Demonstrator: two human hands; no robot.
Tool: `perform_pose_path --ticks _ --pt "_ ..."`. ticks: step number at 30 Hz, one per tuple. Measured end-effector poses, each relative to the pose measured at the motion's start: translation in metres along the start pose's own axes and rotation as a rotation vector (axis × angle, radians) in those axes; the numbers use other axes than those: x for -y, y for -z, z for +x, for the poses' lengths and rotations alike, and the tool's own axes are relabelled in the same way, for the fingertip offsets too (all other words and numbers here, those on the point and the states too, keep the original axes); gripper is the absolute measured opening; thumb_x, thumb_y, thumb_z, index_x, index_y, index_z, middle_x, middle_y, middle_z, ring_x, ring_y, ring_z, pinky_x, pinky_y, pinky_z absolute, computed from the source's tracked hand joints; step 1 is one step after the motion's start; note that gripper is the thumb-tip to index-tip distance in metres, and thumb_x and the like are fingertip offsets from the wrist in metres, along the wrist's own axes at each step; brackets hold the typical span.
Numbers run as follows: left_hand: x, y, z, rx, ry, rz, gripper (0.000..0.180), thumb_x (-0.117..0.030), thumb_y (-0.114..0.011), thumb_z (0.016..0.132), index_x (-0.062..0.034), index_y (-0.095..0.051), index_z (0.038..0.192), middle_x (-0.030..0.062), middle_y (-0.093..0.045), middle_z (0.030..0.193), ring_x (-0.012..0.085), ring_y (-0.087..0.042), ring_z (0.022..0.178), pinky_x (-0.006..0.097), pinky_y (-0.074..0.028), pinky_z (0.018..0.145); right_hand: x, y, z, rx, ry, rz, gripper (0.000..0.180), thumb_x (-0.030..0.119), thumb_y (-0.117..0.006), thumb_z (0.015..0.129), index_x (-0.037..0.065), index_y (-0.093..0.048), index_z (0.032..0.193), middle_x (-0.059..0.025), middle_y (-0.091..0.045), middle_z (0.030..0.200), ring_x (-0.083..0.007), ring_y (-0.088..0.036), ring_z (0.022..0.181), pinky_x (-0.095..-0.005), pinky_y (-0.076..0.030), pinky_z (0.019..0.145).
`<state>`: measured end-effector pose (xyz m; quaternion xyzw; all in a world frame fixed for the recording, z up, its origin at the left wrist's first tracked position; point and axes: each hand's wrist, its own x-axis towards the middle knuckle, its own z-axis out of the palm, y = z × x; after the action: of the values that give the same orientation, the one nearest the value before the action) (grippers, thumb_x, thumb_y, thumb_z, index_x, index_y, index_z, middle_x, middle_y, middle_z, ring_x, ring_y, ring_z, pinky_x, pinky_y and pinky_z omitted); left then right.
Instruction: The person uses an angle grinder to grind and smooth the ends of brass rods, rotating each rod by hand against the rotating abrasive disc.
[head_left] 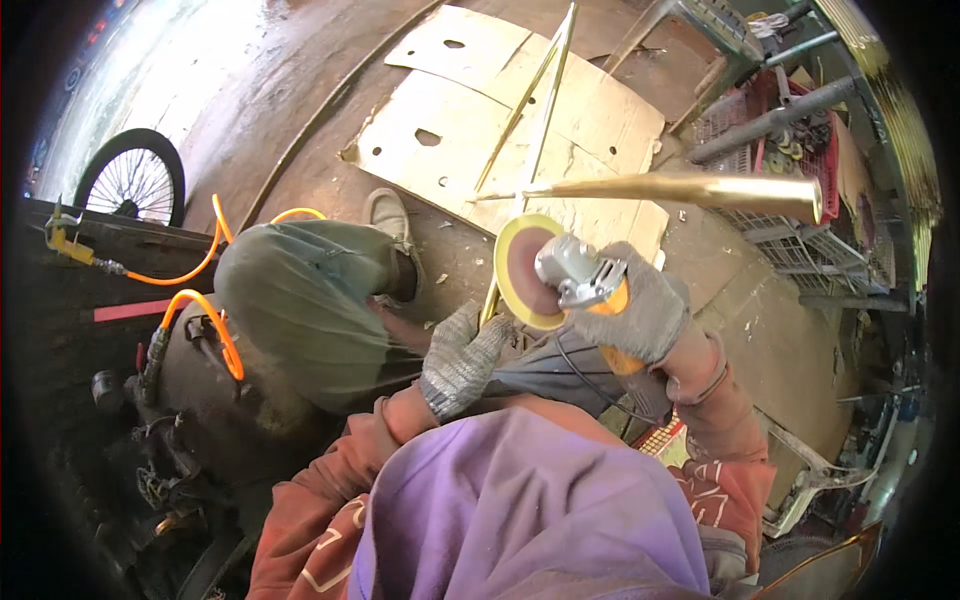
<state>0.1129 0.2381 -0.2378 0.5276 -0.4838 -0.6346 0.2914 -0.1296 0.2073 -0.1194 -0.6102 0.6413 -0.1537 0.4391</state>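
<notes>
- At centre, right hand (640, 310), gloved, wraps closed around angle grinder (580, 280), yellow disc (525, 270) beside the brass rod (520, 150).
- Left hand (462, 358), gloved, grips that rod's lower end over cardboard (600, 110).

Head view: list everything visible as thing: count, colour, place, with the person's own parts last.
Angle grinder: one, grey and orange with a yellow disc, centre, gripped by the right hand.
Brass rods: several, golden, running from the disc up over the cardboard.
Brass cone: one, golden, upper right, lying crosswise.
Cardboard sheets: a few, tan, on the floor at top.
Air hose: one, orange, left.
Bicycle wheel: one, black, far left.
Wire crates: red and white, right.
Left hand: grey knit glove, by the lower rod end.
Right hand: grey knit glove, on the grinder.
</notes>
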Motion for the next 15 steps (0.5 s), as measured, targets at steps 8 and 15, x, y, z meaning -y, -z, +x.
perform_pose_path --ticks 8,15 --pt "-0.003 -0.034 0.01 0.107 -0.183 -0.329 0.038 -0.031 -0.068 0.104 0.0006 -0.067 0.126 0.0078 -0.076 0.112 0.0156 -0.068 0.102 0.033 -0.057 0.089 -0.013 0.008 -0.034 -0.022 -0.029 -0.216 0.079 0.037 -0.097 0.071 0.001 -0.055 0.128 -0.0155 -0.071 0.11 -0.0245 -0.07 0.105 -0.0412 -0.056 0.093" --pt "0.012 -0.07 0.031 0.251 0.083 -0.065 0.034 -0.03 -0.066 0.102 -0.0021 -0.067 0.12 0.015 -0.071 0.105 0.027 -0.071 0.095 0.038 -0.055 0.082 -0.039 0.018 -0.035 -0.086 -0.182 0.087 0.073 0.036 -0.096 0.073 0.002 -0.058 0.126 -0.0161 -0.07 0.111 -0.0271 -0.07 0.105 -0.04 -0.056 0.092"
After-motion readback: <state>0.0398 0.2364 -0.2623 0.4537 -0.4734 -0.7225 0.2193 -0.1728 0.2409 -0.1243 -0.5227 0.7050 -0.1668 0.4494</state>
